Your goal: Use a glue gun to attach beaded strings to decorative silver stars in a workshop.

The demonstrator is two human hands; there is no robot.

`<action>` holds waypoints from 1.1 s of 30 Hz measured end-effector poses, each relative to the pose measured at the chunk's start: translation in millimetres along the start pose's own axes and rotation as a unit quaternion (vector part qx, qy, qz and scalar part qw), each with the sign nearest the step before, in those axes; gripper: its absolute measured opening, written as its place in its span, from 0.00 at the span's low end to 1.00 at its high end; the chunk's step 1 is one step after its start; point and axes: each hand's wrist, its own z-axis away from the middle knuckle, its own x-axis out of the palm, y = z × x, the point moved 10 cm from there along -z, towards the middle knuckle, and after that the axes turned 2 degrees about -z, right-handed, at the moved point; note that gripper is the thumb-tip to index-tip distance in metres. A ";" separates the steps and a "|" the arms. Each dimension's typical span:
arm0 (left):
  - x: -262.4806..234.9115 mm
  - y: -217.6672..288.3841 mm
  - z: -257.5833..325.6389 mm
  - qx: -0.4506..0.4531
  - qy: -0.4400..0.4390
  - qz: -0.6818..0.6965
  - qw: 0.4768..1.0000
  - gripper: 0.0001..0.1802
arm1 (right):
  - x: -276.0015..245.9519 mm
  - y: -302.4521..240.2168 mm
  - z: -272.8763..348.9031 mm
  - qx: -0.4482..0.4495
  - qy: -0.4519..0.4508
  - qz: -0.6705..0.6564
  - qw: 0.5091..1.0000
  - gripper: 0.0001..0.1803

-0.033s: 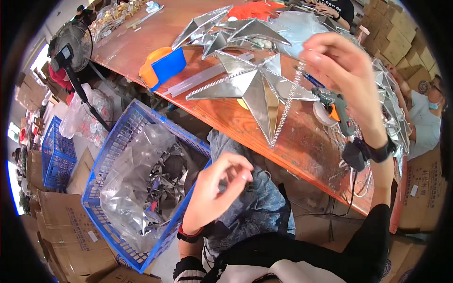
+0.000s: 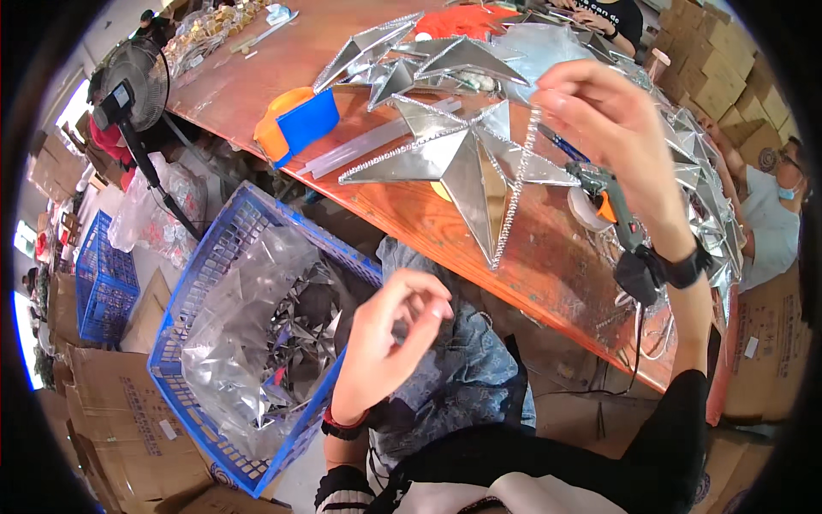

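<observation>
On the table edge lies a silver mirrored star (image 2: 447, 156) with raised facets and beaded trim along some ridges. My right hand (image 2: 604, 116) is above its right side, thumb and fingers pinched on the upper end of a silver beaded trim strip (image 2: 519, 188). That strip runs taut down to the tip of the star's lowest point. My left hand (image 2: 390, 338) hovers over my lap, next to the blue crate, with fingers loosely curled, thumb apart and nothing visible in it. Below my right hand lies a dark glue gun (image 2: 610, 199) with an orange trigger.
A blue plastic crate (image 2: 205, 257) with silver pieces in clear plastic stands left of my lap. An orange and blue tape dispenser (image 2: 295, 124) and more silver stars (image 2: 462, 58) lie on the table (image 2: 248, 94). A fan (image 2: 128, 94) stands at left; co-workers sit across and at right.
My right hand has shifted slightly left, bringing the upper end of the trim strip closer to the star. My left hand has moved a little left and up.
</observation>
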 end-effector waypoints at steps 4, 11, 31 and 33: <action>-25.9 30.4 -19.3 0.135 0.142 -0.211 0.958 0.11 | 17.1 51.6 -17.0 0.037 -0.030 -0.031 0.998 0.06; -5.7 56.6 -55.0 0.276 0.134 -0.413 0.857 0.18 | 39.9 96.8 -23.4 0.041 -0.050 -0.029 0.997 0.07; 9.2 45.2 -92.8 0.272 0.124 -0.499 0.813 0.20 | 40.7 72.5 -14.1 -0.054 0.011 0.113 0.992 0.07; 9.3 45.1 -92.9 0.273 0.124 -0.502 0.812 0.20 | 40.9 72.6 -14.0 -0.054 0.011 0.119 0.991 0.07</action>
